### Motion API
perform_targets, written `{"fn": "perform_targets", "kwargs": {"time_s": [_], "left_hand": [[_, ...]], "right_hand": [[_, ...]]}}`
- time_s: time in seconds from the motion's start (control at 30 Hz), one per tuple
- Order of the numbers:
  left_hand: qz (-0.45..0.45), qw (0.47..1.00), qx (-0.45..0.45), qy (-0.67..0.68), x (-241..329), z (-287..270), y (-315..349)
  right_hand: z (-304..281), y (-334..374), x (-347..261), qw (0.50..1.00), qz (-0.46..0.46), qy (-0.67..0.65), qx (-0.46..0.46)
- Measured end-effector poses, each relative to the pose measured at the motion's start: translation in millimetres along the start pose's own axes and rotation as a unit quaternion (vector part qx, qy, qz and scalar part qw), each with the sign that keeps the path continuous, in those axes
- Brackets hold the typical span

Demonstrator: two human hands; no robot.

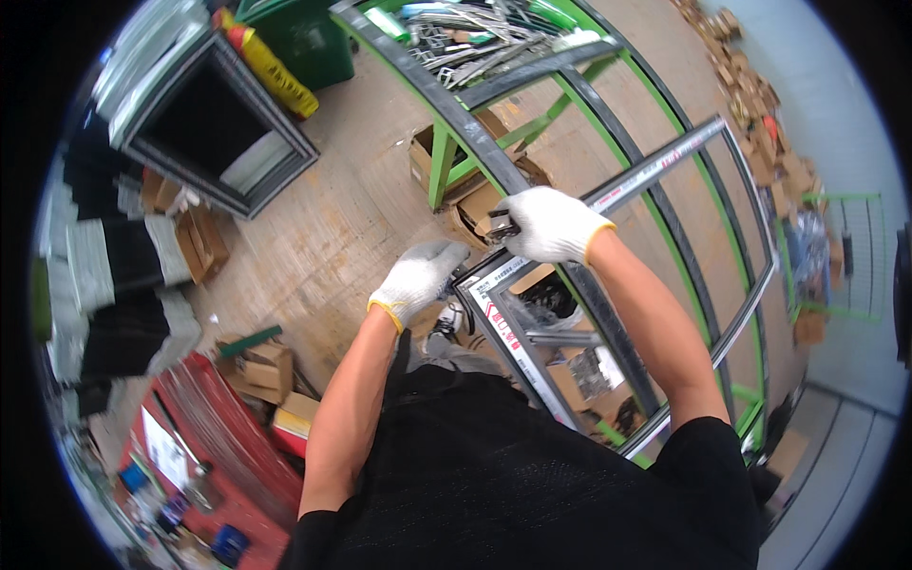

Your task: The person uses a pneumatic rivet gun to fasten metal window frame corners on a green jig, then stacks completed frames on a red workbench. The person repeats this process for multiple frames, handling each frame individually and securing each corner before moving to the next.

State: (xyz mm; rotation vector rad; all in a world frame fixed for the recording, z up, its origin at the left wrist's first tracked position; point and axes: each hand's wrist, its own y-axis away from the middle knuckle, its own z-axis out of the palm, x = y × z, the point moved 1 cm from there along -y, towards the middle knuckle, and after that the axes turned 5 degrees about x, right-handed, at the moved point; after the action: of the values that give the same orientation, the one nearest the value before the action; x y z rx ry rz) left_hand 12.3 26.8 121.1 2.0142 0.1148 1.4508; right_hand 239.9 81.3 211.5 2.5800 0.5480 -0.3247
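Note:
A rectangular window frame (513, 338) with dark edges and white printed film lies across a green work stand (635, 150). Its near-left corner points toward my hands. My left hand (418, 275), in a white knit glove with a yellow cuff, is closed beside that corner. A dark bit shows at its fingertips, too small to name, and a thin black strand hangs below. Just beyond the corner, my right hand (554, 226), gloved alike, is curled around a small dark tool (503, 228) whose kind I cannot make out. The glove hides most of it.
Metal pieces (484, 43) fill the stand's far end. Cardboard boxes (475, 204) sit beneath the stand. Dark framed panels (214, 123) lean at the far left, near a green bin (302, 43). A red table (204, 446) with small items stands at the near left.

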Motion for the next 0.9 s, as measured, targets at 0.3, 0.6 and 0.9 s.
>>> {"fn": "perform_targets", "kwargs": {"time_s": [0.3,0.6,0.9], "left_hand": [[0.01,0.913,-0.39,-0.117,32.9,-18.8,-41.8],[0.011,0.784,-0.542,-0.303,66.8,9.7,-78.6],[0.043,0.78,-0.557,-0.28,31.7,14.4,-78.0]], "right_hand": [[25.6,162.7,-26.8,0.858,0.34,-0.249,0.294],[153.3,202.2,-177.3,0.557,0.546,-0.42,0.464],[210.7,82.8,-259.2,0.291,0.553,-0.613,0.484]]}}
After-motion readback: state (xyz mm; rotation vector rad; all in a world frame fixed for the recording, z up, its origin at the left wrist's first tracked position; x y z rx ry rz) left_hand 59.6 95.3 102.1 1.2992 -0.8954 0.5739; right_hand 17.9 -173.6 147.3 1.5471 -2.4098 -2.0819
